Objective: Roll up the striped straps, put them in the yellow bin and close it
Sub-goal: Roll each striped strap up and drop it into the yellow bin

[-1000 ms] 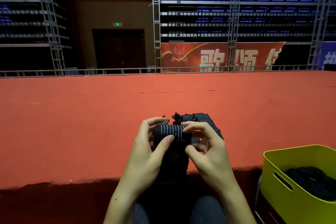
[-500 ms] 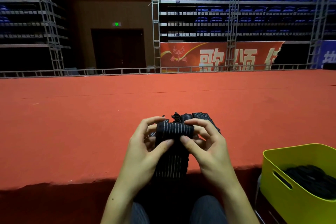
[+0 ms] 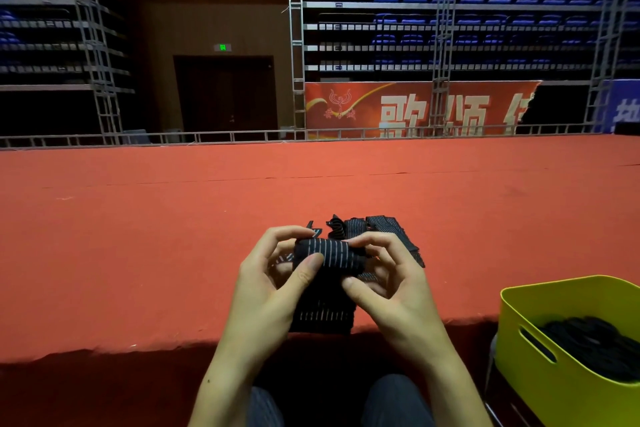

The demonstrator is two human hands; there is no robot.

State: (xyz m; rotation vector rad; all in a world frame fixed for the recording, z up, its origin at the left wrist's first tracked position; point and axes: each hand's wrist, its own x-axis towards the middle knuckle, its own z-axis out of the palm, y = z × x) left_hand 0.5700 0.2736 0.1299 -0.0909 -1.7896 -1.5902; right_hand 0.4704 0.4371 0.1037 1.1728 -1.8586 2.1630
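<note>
While the left hand [image 3: 273, 288] and right hand [image 3: 391, 284] curl their fingers round it from either side, the striped strap [image 3: 325, 255] sits between them as a partial roll (its loose tail hangs below), above the red stage edge [image 3: 138, 305]; more straps [image 3: 381, 229] lie just behind, yellow bin [image 3: 540, 374] lower right
</note>
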